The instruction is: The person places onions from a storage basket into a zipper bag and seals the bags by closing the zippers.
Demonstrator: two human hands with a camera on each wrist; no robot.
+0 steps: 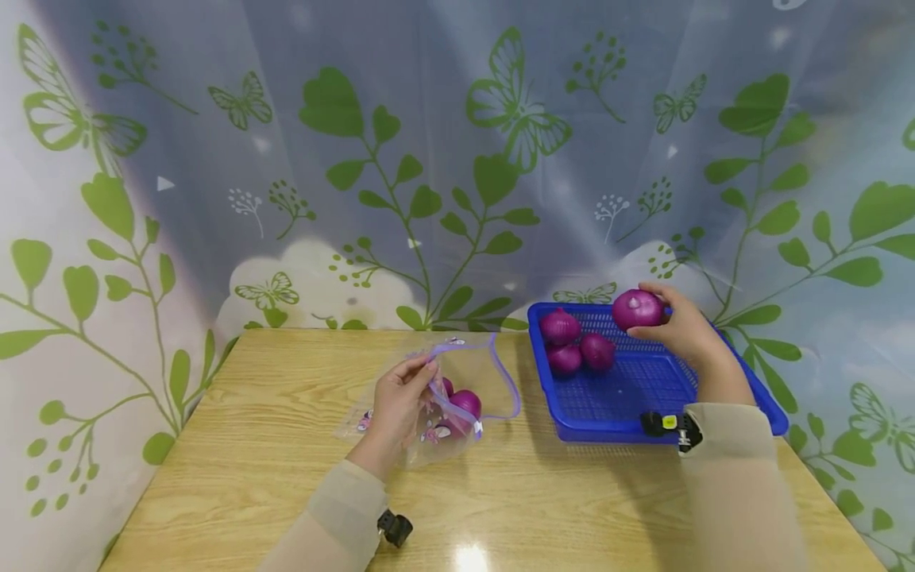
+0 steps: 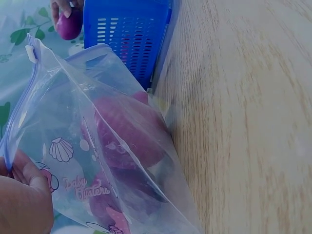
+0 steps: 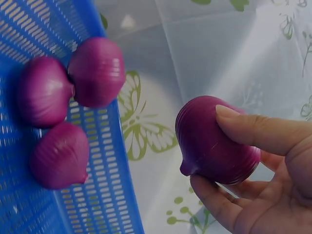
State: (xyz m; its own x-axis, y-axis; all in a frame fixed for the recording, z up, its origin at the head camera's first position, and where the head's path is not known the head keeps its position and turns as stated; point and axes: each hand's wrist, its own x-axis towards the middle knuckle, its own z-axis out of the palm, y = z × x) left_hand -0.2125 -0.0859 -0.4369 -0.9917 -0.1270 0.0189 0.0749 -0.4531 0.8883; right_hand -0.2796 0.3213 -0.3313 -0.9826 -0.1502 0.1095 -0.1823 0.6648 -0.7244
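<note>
red onion (image 1: 637, 308) held above basket, zip bag (image 1: 457, 397) open

My head view is bright and evenly lit, with a white glare spot on the table (image 1: 472, 556) near the bottom edge, so the light sits overhead. Soft shadows fall under the basket (image 1: 643, 397) and the bag (image 1: 457, 397). The curtain (image 1: 457, 159) bends at the corners. My left wrist view has a bluish cast and blurred wood grain. The right wrist view is sharp on the onion (image 3: 214, 141), dim at its edges.
</note>
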